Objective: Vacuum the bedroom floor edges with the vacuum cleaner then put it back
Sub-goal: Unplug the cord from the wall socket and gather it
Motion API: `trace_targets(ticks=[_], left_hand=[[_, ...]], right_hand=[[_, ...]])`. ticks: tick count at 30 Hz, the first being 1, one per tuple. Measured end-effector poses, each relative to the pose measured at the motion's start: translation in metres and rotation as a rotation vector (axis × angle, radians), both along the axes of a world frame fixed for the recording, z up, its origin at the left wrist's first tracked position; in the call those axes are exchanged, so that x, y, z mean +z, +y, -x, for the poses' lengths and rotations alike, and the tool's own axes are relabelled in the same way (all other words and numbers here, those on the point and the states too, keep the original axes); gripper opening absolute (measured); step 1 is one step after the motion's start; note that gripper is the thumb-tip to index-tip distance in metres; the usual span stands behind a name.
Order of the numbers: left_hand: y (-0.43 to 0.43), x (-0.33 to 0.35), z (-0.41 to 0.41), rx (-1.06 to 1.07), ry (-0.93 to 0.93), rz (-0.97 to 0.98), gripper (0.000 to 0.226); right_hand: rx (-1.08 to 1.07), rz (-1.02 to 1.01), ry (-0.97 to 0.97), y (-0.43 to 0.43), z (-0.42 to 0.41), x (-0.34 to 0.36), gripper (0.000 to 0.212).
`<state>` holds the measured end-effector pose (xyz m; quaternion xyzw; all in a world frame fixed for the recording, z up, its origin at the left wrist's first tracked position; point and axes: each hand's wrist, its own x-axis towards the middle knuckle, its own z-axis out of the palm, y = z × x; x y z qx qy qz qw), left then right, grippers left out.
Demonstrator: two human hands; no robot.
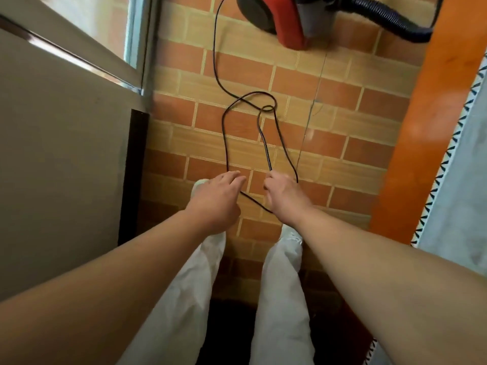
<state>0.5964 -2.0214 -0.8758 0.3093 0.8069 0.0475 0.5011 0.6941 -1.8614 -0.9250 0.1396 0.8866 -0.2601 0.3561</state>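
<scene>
White trouser legs (279, 299) stand on the brick-patterned floor (342, 101). Just beyond them, the right hand (284, 196) is curled round strands of the black power cord (224, 133). The left hand (216, 196), fingers loosely straight, reaches over another strand. The cord loops across the floor to the red vacuum cleaner (292, 22) farthest off, whose black hose (390, 14) curves right.

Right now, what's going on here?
A person stands on the brick-pattern tiled floor, working with the black power cord of a red canister vacuum cleaner. The right hand grips looped strands of the cord. The left hand is on the cord beside it, and its grip is hidden. Most of the cord lies in loose loops on the floor, trailing up towards the vacuum, whose black hose curls off to the side.
</scene>
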Motion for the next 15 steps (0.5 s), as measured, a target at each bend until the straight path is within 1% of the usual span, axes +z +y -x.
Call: trace_targets(ticks=[3, 5, 7, 9, 11, 13, 15], left_hand=[[0.003, -0.048, -0.006, -0.001, -0.01, 0.008, 0.079], [0.006, -0.079, -0.009, -0.018, -0.01, 0.015, 0.079], [0.01, -0.105, -0.011, -0.048, -0.002, 0.018, 0.077], [0.018, -0.126, -0.013, -0.089, 0.013, 0.015, 0.076], [0.029, -0.144, -0.014, -0.128, 0.022, 0.011, 0.075], [0.042, -0.159, -0.016, -0.159, 0.019, 0.004, 0.073], [0.054, -0.172, -0.018, -0.174, 0.013, 0.005, 0.073]], right_hand=[[-0.047, -0.044, 0.008, -0.003, -0.014, -0.048, 0.039], [-0.118, -0.082, -0.001, -0.003, -0.021, -0.074, 0.047], [-0.178, -0.095, 0.014, -0.003, -0.028, -0.097, 0.047], [-0.238, -0.081, 0.04, 0.0, -0.035, -0.117, 0.04], [-0.353, -0.084, 0.067, 0.003, -0.042, -0.133, 0.032], [-0.542, -0.09, 0.074, 0.009, -0.049, -0.147, 0.03], [-0.807, -0.057, 0.008, 0.018, -0.054, -0.159, 0.032]])
